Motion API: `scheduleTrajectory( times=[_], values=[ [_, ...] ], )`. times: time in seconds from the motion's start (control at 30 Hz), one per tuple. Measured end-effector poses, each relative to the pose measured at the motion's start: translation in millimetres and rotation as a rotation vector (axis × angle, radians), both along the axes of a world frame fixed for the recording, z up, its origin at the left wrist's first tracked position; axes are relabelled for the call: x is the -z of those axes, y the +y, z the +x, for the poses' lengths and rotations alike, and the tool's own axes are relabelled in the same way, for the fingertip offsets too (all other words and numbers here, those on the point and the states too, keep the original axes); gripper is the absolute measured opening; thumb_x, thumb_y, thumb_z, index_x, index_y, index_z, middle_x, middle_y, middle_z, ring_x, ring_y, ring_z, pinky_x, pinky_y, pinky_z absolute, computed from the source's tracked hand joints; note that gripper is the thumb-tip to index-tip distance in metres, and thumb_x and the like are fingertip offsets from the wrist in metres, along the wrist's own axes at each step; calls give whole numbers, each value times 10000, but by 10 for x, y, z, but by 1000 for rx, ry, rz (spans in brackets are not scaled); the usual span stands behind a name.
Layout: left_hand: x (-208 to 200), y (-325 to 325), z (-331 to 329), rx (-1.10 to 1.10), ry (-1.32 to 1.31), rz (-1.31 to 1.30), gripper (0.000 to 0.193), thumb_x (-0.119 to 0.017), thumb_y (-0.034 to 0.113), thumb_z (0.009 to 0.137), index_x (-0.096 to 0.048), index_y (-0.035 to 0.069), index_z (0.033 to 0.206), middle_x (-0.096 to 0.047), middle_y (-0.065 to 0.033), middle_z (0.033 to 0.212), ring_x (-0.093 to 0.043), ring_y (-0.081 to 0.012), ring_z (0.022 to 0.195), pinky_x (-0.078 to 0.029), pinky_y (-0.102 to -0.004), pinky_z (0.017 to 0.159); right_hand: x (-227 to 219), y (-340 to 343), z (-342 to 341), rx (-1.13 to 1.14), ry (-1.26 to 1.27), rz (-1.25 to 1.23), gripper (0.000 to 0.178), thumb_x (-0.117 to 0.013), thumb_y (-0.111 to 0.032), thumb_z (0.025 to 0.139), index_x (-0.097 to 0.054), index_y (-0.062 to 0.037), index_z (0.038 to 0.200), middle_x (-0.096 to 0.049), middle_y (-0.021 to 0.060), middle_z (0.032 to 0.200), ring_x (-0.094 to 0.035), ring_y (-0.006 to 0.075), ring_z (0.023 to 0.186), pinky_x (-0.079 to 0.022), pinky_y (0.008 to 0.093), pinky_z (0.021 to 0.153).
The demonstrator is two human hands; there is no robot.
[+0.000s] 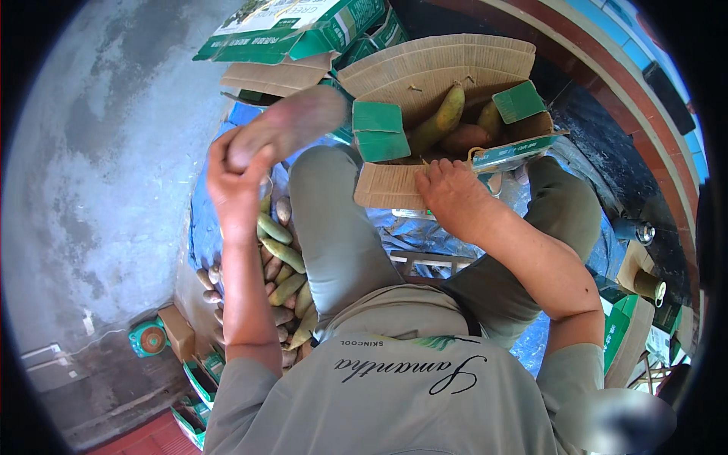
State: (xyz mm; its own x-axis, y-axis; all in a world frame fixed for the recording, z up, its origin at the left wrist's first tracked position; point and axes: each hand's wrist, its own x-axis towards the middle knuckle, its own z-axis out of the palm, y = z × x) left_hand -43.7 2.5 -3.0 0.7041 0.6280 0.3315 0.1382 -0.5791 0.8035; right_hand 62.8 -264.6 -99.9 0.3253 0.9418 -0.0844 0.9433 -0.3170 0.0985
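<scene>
"Wall (98,152), grey and patchy, fills the far left. What comes next?"

"A round-faced teal device (149,338), beside a small brown carton (177,331)."

"And the left hand (233,189)?"

"It's clamped on one end of a long, pinkish-brown vegetable (296,125), raised above the person's left knee and blurred."

"Anything lower down?"

"A pile of green and brownish vegetables (286,289) on blue sheeting (203,227), between the left forearm and thigh."

"Where's the right hand (459,193)?"

"On the front flap (383,186) of an open cardboard box (436,64); I can't tell whether its fingers pinch the flap. Green and reddish vegetables (444,121) lie inside."

"Far right?"

"An olive-coloured can (647,285)."
</scene>
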Motion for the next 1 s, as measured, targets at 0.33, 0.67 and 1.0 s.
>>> scheduleTrajectory(
  times=[0.33,0.67,1.0],
  values=[
    [549,-803,1137,557,128,472,552,-802,185,695,-568,69,1182,-600,-152,1051,-610,-325,975,-492,-395,840,-43,7,11,11,89,16,349,-580,-135,791,-571,15,1105,-628,163,1011,-599,260,931,-470,361,812],
    [940,-1058,1400,758,495,810,512,-737,131,722,-591,123,1212,-593,-121,1042,-586,-340,998,-505,-428,819,-13,-30,52,0,70,56,278,-582,-130,784,-590,-18,1038,-634,136,946,-605,259,925,-468,362,811],
    [672,-338,985,403,102,631,365,-718,139,798,-638,62,1146,-638,-151,1156,-603,-337,1069,-482,-383,916,-2,-64,223,27,249,236,235,-628,-156,791,-606,-52,1000,-637,116,870,-641,282,895,-513,409,768]
  ],
)
